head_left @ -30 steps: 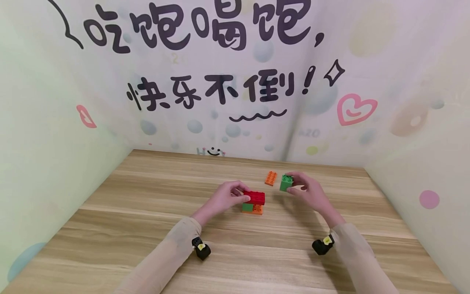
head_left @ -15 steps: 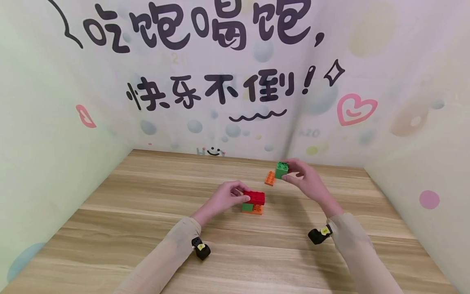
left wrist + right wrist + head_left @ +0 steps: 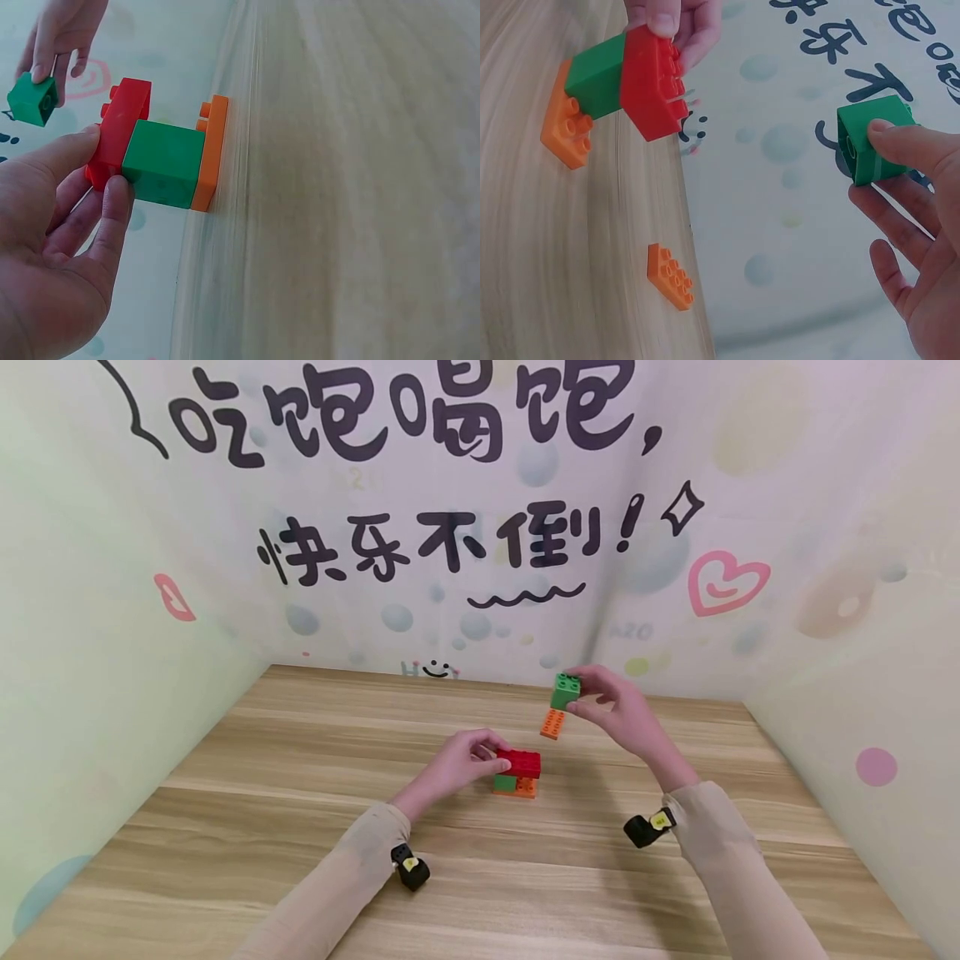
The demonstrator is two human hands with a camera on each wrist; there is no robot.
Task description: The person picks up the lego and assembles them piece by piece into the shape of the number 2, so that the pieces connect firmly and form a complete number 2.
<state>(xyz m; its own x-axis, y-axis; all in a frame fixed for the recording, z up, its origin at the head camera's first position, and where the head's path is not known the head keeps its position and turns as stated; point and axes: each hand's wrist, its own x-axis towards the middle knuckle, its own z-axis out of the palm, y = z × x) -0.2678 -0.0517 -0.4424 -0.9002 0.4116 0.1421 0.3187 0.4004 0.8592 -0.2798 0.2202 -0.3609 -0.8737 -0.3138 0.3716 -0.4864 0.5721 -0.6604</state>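
Note:
My left hand [image 3: 468, 760] pinches a red building brick [image 3: 519, 763] at its left end. That brick sits on a green block [image 3: 163, 163], which stands on one end of a flat orange brick [image 3: 211, 154]; the red one overhangs the orange studs. In the right wrist view a space shows between the overhang and the bare studs. My right hand [image 3: 618, 706] holds a second green block [image 3: 566, 691] between thumb and fingers, raised above the table. Its hollow underside faces the camera in the right wrist view [image 3: 875, 140].
A loose orange brick [image 3: 552, 724] lies studs up on the wooden table [image 3: 315, 827], behind the stack. A printed cloth wall [image 3: 375, 635] rises along the table's back edge. Black cameras [image 3: 411, 868] are strapped at both wrists.
My right hand has lifted the green block up and to the left, from beside the loose orange brick to above it. The left hand and the stack have stayed in place.

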